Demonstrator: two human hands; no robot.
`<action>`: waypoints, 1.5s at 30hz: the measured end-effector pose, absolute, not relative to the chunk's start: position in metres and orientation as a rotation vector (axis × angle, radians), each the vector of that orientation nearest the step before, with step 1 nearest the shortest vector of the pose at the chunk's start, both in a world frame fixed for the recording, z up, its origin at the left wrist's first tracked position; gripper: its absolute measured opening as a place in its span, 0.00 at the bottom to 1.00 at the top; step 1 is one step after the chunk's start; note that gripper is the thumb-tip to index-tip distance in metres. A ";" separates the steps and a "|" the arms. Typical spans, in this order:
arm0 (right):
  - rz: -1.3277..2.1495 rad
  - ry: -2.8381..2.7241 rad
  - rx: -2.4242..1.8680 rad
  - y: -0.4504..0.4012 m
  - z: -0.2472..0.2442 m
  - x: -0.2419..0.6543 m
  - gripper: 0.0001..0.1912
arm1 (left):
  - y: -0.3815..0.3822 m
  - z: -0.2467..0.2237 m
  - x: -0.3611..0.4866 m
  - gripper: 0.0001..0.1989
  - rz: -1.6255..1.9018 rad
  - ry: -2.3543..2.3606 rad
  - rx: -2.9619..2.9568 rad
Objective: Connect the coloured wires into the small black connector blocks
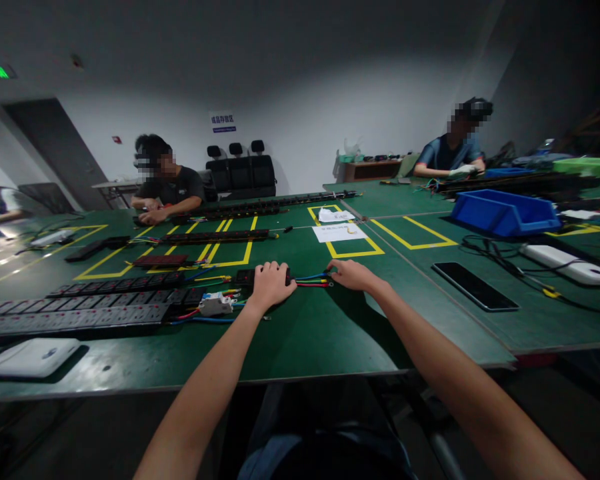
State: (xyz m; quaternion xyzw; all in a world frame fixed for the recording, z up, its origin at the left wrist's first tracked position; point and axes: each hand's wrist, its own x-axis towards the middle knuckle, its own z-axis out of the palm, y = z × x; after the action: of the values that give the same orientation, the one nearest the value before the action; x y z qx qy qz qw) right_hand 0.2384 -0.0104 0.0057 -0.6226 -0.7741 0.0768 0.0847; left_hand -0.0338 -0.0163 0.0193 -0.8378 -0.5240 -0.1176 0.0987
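My left hand [271,287] lies over the right end of a short black socket block [245,277], its fingers bent round it. Blue, yellow-green and red wires [310,283] come out of that block on the right, with metal lugs at their tips. My right hand [353,275] is closed at the tip of the blue wire [311,277], thumb and index finger pinched together. Left of my left hand lie long black power strips [80,319] side by side, with a white-grey breaker-like part [217,305] on their wires.
A phone [475,287], a white device [570,263] with black cables and a blue bin [505,212] stand on the right. A white power bank [33,358] lies at the front left edge. Paper sheets [339,232] lie ahead. Two co-workers sit across the green table [300,353].
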 end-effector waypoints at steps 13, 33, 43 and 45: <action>0.272 -2.244 -1.935 -0.013 0.015 0.236 0.17 | -0.014 0.019 -0.036 0.22 -0.356 -1.523 -2.499; 0.348 -2.047 -1.985 -0.015 0.010 0.220 0.26 | -0.015 0.018 -0.034 0.22 -0.341 -1.510 -2.455; 0.389 -1.801 -1.873 -0.010 -0.004 0.211 0.13 | -0.013 0.016 -0.035 0.21 -0.362 -1.511 -2.464; 0.387 -1.780 -1.810 -0.010 -0.006 0.209 0.13 | -0.012 0.016 -0.035 0.21 -0.359 -1.512 -2.466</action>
State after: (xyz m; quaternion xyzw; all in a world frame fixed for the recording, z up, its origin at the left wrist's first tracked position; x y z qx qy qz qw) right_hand 0.2087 -0.0098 -0.0065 -0.6761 -0.6648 0.1444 0.2830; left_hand -0.0350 -0.0124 0.0157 -0.8406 -0.5154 -0.1224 0.1132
